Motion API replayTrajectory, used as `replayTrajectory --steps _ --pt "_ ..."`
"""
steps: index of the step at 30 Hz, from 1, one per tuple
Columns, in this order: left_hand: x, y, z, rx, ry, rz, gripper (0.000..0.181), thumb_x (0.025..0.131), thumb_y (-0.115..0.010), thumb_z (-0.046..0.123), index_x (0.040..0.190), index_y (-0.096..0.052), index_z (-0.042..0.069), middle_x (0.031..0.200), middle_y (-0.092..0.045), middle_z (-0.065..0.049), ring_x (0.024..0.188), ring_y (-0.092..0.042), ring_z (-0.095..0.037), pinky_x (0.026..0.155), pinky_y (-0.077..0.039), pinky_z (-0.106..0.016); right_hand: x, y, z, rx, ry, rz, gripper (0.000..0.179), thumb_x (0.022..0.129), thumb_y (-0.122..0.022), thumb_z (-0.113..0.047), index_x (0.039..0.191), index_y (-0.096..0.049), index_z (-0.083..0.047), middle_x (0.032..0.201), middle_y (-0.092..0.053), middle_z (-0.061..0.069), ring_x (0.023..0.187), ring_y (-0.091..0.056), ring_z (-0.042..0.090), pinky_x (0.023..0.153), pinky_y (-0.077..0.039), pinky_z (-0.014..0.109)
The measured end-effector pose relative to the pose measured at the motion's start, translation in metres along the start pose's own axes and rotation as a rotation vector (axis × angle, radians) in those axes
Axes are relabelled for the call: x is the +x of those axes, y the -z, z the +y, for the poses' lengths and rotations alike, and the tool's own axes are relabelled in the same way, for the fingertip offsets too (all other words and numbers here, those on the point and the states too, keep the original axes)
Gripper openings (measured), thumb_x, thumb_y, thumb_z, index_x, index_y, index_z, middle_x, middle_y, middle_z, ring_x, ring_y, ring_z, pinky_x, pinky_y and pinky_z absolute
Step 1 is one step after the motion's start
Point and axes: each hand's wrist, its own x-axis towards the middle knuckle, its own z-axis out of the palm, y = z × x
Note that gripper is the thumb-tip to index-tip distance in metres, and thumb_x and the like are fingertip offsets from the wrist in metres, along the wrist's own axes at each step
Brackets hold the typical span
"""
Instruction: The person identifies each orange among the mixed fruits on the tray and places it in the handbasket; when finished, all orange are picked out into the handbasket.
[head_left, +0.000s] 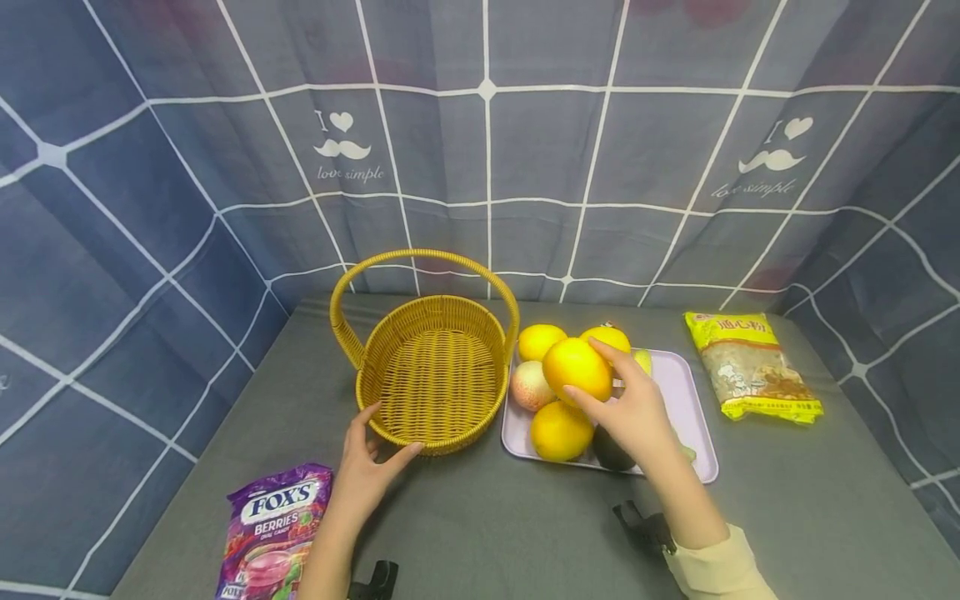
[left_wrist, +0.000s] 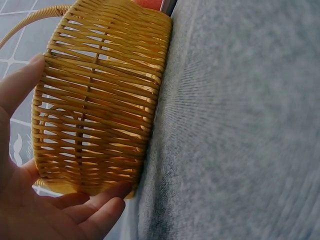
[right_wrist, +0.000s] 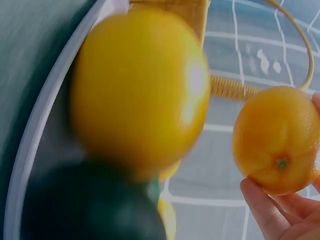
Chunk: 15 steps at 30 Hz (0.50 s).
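Note:
In the head view my right hand (head_left: 633, 408) holds an orange (head_left: 577, 369) between thumb and fingers above the tray of fruit. The right wrist view shows this orange (right_wrist: 277, 140) with its green stem spot facing the camera. A pale purple tray (head_left: 686, 392) carries more oranges, one of them (head_left: 561, 431) at the near side, beside a pinkish peach (head_left: 531, 386) and a dark green fruit (head_left: 611, 450). My left hand (head_left: 367, 475) grips the near left rim of a round wicker basket (head_left: 442, 367), its lower fingers against the woven outer wall (left_wrist: 95, 115).
A purple bag of berry candy (head_left: 276, 533) lies at the near left, beside the left forearm. To the tray's right is a yellow-and-clear food packet (head_left: 753, 367). The basket's tall handle (head_left: 423, 252) arches up before a grey checked curtain (head_left: 540, 150).

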Motion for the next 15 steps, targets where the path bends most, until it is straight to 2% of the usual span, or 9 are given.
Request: replayTrajectory --steps 6,8,13,15 --pt "0.001 0.002 -0.001 -0.004 0.005 -0.013 0.093 0.079 -0.076 0.049 0.150 -0.022 0.020 0.153 -0.017 -0.024 0.125 -0.041 -0.050 0.099 -0.038 -0.059 0.000 -0.021 -0.024 0.038 0.025 -0.081 0.073 0.074 -0.083 -0.042 0.138 -0.053 -0.022 0.139 -0.051 0.008 0.123 -0.049 0.029 0.095 -0.046 0.051" --pt "0.001 0.002 -0.001 -0.007 0.004 -0.015 0.093 0.079 -0.076 0.048 0.150 -0.022 0.020 0.153 -0.016 -0.024 0.125 -0.041 -0.050 0.099 -0.039 -0.059 0.000 -0.029 -0.030 0.055 0.037 -0.102 0.073 0.073 -0.083 -0.043 0.137 -0.054 -0.024 0.139 -0.052 0.007 0.126 -0.046 0.031 0.093 -0.047 0.050" --pt "0.001 0.001 -0.002 -0.014 0.000 -0.012 0.093 0.079 -0.077 0.047 0.150 -0.023 0.021 0.153 -0.016 -0.023 0.126 -0.041 -0.050 0.100 -0.039 -0.058 0.005 -0.055 -0.040 0.150 0.063 -0.168 0.070 0.074 -0.084 -0.037 0.136 -0.054 -0.026 0.134 -0.055 0.000 0.112 -0.056 0.026 0.081 -0.055 0.037" --pt "0.002 0.000 -0.002 -0.016 0.000 -0.012 0.093 0.079 -0.077 0.047 0.150 -0.023 0.021 0.153 -0.016 -0.023 0.126 -0.041 -0.050 0.100 -0.039 -0.058 0.008 -0.067 -0.042 0.191 0.067 -0.198 0.069 0.075 -0.084 -0.036 0.136 -0.054 -0.025 0.132 -0.055 -0.003 0.105 -0.059 0.022 0.080 -0.055 0.034"
